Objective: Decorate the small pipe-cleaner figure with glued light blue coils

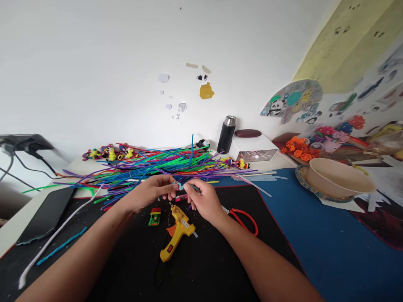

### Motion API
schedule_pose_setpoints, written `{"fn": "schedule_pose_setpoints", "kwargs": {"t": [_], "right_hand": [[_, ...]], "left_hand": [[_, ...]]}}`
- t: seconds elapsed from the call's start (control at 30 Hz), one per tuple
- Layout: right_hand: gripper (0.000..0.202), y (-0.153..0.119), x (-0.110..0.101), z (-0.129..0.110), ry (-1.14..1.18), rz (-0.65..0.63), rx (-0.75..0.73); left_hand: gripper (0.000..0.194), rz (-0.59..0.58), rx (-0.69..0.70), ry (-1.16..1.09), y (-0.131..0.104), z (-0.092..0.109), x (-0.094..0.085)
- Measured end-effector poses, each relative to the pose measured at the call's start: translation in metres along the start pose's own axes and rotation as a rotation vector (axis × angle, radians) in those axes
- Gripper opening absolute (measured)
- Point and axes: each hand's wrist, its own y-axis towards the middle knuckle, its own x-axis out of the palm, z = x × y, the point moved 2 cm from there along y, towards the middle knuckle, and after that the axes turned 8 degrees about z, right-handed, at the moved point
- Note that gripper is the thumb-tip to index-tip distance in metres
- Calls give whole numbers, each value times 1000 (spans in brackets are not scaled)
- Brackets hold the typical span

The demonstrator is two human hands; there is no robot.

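Note:
A short light blue pipe cleaner (180, 186), bent into a small curve, spans the gap between my two hands. The fingertips of my left hand (153, 193) pinch one end, and my right hand (204, 200) pinches the other. Something dark and slim sticks out by my right thumb; its kind is unclear. Below the hands, a yellow glue gun (181, 228) lies on the black mat (132, 268). To its left is a small green, red and yellow object (154, 217). Red-handled scissors (252, 220) lie beside my right wrist, their blades partly hidden.
A heap of colourful pipe cleaners (151, 165) spreads behind my hands. A phone (47, 214), a white pipe cleaner (59, 235) and a blue pipe cleaner (63, 245) lie left. A black flask (226, 134), white box (255, 147) and bowl (340, 178) stand right.

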Motion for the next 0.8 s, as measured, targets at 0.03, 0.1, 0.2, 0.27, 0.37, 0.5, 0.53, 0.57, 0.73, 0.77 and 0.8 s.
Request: {"fn": "schedule_pose_setpoints", "kwargs": {"t": [0.03,0.1,0.2,0.27,0.37,0.5,0.53,0.57,0.73,0.77,0.8], "right_hand": [[29,0,0,1,6,-4,2],[28,1,1,3,19,-12,9],[29,2,2,7,38,-29,30],[28,3,3,10,48,-37,52],[27,4,3,14,63,-44,71],[27,6,3,17,85,-34,84],[27,6,3,18,92,-34,91],[27,6,3,18,101,-34,96],[29,6,3,16,118,-44,107],[29,6,3,15,115,-46,108],[29,6,3,14,114,-49,109]], "left_hand": [[44,15,4,-2,0,-1,1],[45,42,12,-18,2,-2,4],[47,63,21,-14,3,-4,7],[50,67,15,5,3,-4,8],[52,50,-5,19,2,-5,11],[53,28,-5,-5,2,-5,11],[54,31,-1,-13,3,-5,11],[54,39,3,-22,3,-6,10],[54,53,14,-42,4,-7,10],[53,46,15,-40,4,-7,10],[51,41,17,-37,3,-7,11]]}}
